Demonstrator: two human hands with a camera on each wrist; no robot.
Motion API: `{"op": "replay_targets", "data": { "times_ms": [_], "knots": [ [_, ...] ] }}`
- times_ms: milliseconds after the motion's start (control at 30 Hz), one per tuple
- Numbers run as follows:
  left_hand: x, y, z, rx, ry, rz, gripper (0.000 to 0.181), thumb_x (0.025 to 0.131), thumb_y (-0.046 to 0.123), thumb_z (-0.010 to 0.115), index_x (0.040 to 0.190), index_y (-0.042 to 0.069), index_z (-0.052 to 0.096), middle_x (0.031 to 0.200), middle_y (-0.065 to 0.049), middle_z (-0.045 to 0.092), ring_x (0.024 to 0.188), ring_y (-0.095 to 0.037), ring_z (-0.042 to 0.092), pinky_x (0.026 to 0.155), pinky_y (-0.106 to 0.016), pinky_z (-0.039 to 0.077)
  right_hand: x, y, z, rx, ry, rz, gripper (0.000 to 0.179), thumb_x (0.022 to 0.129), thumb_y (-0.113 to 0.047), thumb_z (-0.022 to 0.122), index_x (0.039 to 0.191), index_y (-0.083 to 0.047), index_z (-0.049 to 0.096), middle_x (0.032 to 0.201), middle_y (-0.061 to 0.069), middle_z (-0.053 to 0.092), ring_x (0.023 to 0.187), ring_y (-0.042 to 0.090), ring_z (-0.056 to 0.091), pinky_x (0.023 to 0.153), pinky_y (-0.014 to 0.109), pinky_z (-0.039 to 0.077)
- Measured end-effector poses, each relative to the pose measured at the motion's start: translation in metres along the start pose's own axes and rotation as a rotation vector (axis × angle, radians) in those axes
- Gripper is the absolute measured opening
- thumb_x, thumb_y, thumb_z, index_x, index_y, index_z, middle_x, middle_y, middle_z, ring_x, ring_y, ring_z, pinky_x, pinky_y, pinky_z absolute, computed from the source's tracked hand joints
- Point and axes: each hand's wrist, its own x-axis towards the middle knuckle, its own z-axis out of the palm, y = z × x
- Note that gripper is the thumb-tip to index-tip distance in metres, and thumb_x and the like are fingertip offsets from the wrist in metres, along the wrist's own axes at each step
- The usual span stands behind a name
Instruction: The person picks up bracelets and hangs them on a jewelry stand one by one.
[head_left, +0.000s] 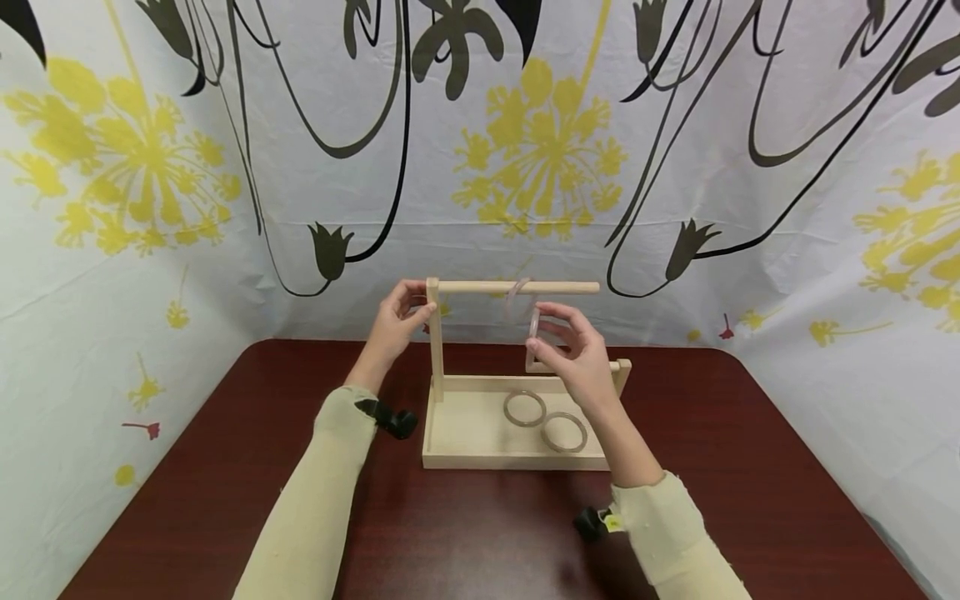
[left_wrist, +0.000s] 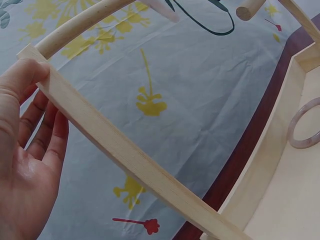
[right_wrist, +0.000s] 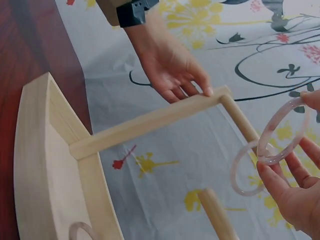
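My left hand [head_left: 392, 323] grips the upright post [left_wrist: 115, 145] of a wooden bangle stand near its top, thumb on the near side and fingers behind. My right hand [head_left: 581, 358] pinches a pale, translucent bangle [right_wrist: 268, 131] between thumb and fingertips, holding it on edge just below the upper rod [head_left: 472, 287]. A similar bangle [right_wrist: 233, 175] hangs on that rod, overlapping the held one in the right wrist view. Two more bangles lie in the stand's tray [head_left: 487, 461]: one bangle [head_left: 506, 408] farther back, the other bangle [head_left: 564, 451] nearer the front right.
A lower rod [right_wrist: 218, 216] with a free end runs from a short post [head_left: 622, 377] at the tray's right. The stand sits on a dark red table [head_left: 465, 533]. Behind the table hangs a patterned cloth [head_left: 420, 200].
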Motion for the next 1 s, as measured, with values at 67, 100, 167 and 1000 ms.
{"op": "replay_targets", "data": {
  "times_ms": [67, 100, 167, 1000],
  "knots": [
    [0.000, 0.000, 0.000, -0.003, 0.000, -0.002, 0.031, 0.098, 0.003, 0.059, 0.127, -0.005, 0.050, 0.126, -0.019, 0.058, 0.108, -0.010, 0.056, 0.083, -0.025, 0.051, 0.001, -0.001, -0.004, -0.002, 0.012, -0.006, 0.049, 0.090, 0.004, 0.067, 0.137, 0.000, 0.052, 0.139, 0.011, 0.053, 0.119, 0.016, 0.061, 0.088, 0.022, 0.057],
    [0.000, -0.001, 0.000, -0.004, 0.001, -0.002, 0.031, 0.098, 0.003, 0.059, 0.127, -0.006, 0.050, 0.126, -0.020, 0.058, 0.108, -0.010, 0.056, 0.082, -0.024, 0.051, 0.002, -0.002, -0.006, -0.006, 0.019, -0.007, 0.049, 0.090, 0.004, 0.068, 0.136, 0.000, 0.052, 0.138, 0.010, 0.053, 0.119, 0.015, 0.061, 0.090, 0.022, 0.056],
    [0.000, -0.001, 0.001, -0.007, 0.001, -0.002, 0.031, 0.098, 0.002, 0.059, 0.127, -0.006, 0.050, 0.127, -0.020, 0.058, 0.108, -0.010, 0.056, 0.081, -0.021, 0.050, 0.003, -0.003, -0.010, -0.014, 0.036, -0.011, 0.049, 0.089, 0.004, 0.068, 0.136, 0.000, 0.053, 0.139, 0.012, 0.052, 0.118, 0.013, 0.060, 0.093, 0.022, 0.055],
    [0.001, -0.002, 0.000, 0.009, 0.008, 0.015, 0.030, 0.098, 0.002, 0.060, 0.126, -0.005, 0.051, 0.123, -0.017, 0.060, 0.107, -0.011, 0.056, 0.076, -0.023, 0.051, 0.024, -0.014, -0.051, -0.202, 0.282, -0.077, 0.051, 0.088, -0.007, 0.074, 0.136, -0.009, 0.058, 0.134, -0.002, 0.052, 0.124, 0.016, 0.057, 0.100, 0.026, 0.053]
  ]
}}
